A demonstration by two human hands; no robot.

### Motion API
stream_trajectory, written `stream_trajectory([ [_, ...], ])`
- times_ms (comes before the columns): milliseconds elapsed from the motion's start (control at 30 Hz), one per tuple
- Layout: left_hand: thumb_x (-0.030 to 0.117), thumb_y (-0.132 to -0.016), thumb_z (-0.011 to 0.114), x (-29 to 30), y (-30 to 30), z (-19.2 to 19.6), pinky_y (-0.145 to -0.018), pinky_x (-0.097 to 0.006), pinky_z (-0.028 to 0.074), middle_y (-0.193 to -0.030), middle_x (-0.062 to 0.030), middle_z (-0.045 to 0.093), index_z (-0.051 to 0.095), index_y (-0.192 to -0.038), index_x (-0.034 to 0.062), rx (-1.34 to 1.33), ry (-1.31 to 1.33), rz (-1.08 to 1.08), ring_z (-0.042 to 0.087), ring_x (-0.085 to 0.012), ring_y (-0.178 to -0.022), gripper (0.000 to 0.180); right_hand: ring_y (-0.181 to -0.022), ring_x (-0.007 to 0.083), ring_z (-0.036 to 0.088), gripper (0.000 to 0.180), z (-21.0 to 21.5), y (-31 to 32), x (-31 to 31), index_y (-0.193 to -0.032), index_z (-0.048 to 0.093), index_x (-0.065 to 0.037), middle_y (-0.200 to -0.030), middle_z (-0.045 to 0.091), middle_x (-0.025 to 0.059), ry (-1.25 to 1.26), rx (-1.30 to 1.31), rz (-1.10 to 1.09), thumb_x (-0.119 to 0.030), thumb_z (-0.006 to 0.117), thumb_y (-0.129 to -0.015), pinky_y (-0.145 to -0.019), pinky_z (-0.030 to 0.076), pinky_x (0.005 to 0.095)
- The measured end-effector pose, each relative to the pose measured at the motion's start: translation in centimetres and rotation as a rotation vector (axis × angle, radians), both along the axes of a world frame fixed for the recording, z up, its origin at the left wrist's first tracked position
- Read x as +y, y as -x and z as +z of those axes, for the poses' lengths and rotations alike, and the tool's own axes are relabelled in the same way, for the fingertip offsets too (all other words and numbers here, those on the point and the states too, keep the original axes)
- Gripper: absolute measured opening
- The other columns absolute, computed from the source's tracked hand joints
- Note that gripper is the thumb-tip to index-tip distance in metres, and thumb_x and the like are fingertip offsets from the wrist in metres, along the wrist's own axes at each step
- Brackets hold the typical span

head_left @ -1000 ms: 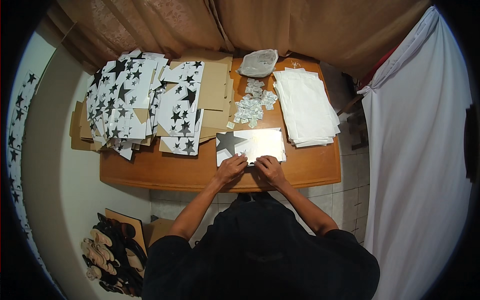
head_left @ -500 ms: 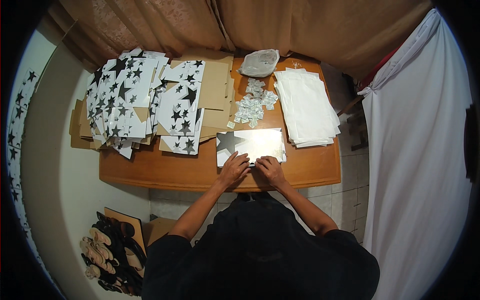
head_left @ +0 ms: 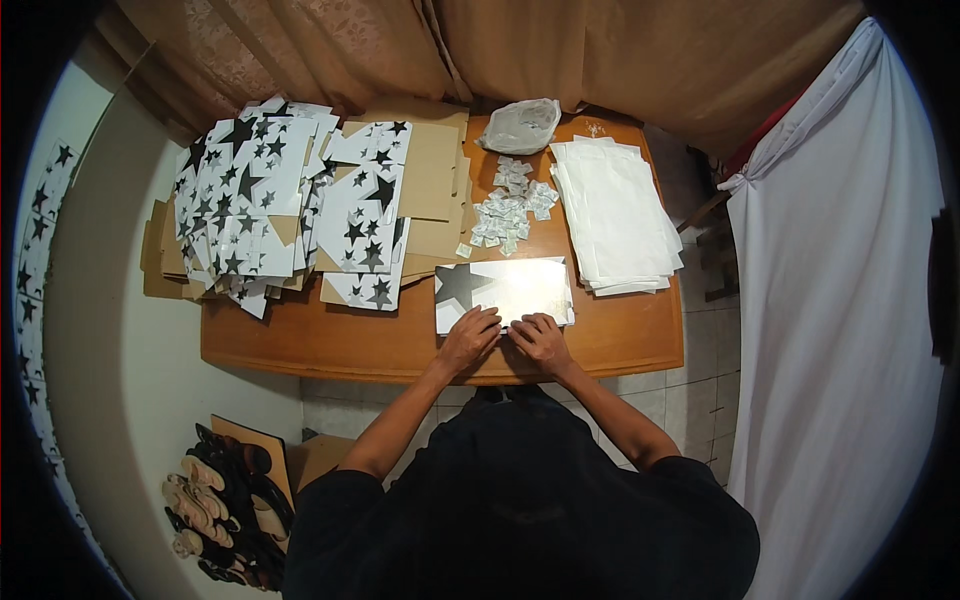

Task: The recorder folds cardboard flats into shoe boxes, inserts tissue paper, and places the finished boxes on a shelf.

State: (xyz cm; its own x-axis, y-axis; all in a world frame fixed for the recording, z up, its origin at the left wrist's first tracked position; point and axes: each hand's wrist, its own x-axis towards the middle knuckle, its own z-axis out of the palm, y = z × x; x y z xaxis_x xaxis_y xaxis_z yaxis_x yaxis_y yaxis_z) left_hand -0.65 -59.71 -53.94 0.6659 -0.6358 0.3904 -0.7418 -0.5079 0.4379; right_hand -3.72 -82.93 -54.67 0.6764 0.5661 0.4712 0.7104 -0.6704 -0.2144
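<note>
Both hands, left hand [head_left: 468, 336] and right hand [head_left: 540, 338], fingers spread, press flat on the star-printed sheet's [head_left: 503, 290] near edge, pinning it to the table [head_left: 330, 340].

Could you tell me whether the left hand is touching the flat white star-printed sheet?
Touching: the head view shows the left hand resting its fingers on the near edge of the flat white star-printed sheet.

you're looking down on a wooden table [head_left: 330, 345] set against tan curtains [head_left: 620, 55]. a white sheet [head_left: 835, 300] hangs on the right, over a pale tiled floor [head_left: 690, 400]. a light wall [head_left: 95, 300] runs along the left, and what may be sandals [head_left: 215, 505] lie below it.
</note>
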Motion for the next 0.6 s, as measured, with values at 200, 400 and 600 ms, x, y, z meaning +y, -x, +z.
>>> stream_trajectory([
  [200,0.007,-0.089,0.07,0.0,0.1,-0.9,-0.111,-0.048,0.045,-0.113,-0.0111,0.07,0.07,-0.104,0.0,0.009,0.0,-0.004,0.064,-0.0284,-0.121,0.016,-0.111,0.0266,0.061,0.032,-0.3,0.1,0.1,-0.113,0.07,-0.005,-0.118,0.066,0.0087,0.05,0.023,0.009,-0.015,0.061,-0.084,-0.1,0.046,0.0457],
  [400,0.006,-0.09,0.069,-0.3,0.4,-1.3,-0.111,-0.049,0.046,-0.111,-0.0125,0.071,0.07,-0.105,-0.0009,0.053,0.067,0.034,0.065,-0.0296,-0.119,0.016,-0.104,0.0238,0.061,0.03,-0.2,-0.1,0.4,-0.11,0.071,-0.011,-0.107,0.068,0.0042,0.038,0.071,-0.084,-0.013,0.072,-0.08,-0.098,0.046,0.0449],
  [600,0.008,-0.089,0.07,0.8,-0.2,-0.2,-0.113,-0.05,0.044,-0.117,-0.0119,0.069,0.07,-0.112,0.0029,0.244,0.093,-0.011,0.061,-0.0298,-0.125,0.023,-0.106,0.0241,0.06,0.028,1.1,-0.5,0.3,-0.11,0.07,-0.01,-0.105,0.065,0.0054,0.096,0.19,-0.065,-0.014,0.067,-0.082,-0.1,0.041,0.0496],
])
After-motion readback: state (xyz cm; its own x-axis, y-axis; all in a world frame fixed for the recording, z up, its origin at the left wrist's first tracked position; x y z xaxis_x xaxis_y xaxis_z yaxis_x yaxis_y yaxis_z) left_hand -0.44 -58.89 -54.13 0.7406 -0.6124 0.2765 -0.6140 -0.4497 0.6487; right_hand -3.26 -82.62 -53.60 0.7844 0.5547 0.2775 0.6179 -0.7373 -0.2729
